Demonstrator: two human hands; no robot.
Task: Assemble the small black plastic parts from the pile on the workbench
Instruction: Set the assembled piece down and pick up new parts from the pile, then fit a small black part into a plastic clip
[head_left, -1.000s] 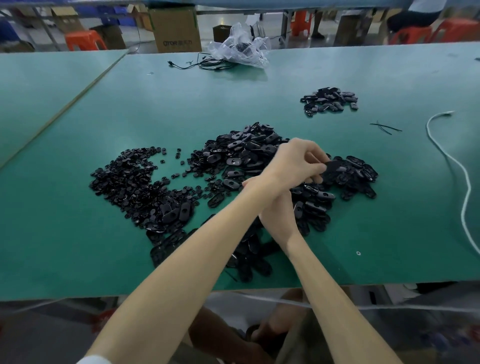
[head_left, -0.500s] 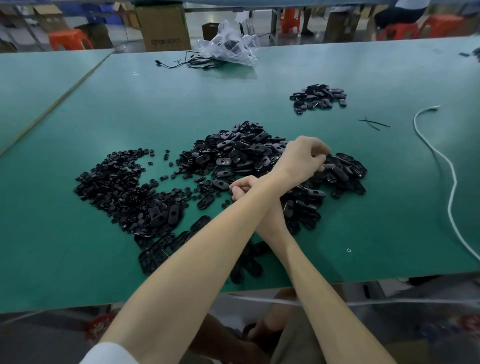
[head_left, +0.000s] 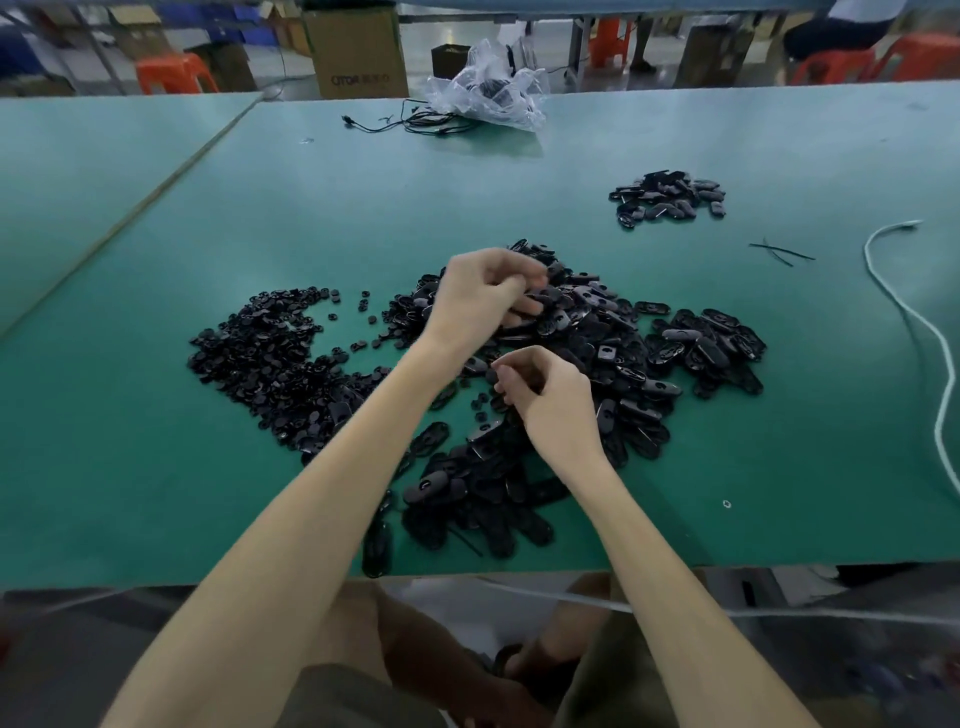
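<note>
my left hand (head_left: 483, 296), fingers curled, grips an oval part (head_left: 525, 310) over the pile (head_left: 675, 353) at the centre of the workbench (head_left: 156, 467). my right hand (head_left: 550, 400), at 5 o'clock from it, pinches a small round piece (head_left: 491, 375). a smaller heap (head_left: 667, 200) lies at 1 o'clock. risk: the tiny piece, held only by fingertips, may slip during mating and vanish among identical black parts; misalignment could jam the fit.

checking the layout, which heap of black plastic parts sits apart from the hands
The small heap of black oval plastic parts far right on the green workbench: it lies alone; the left hand and right hand are over the large near pile.
</note>
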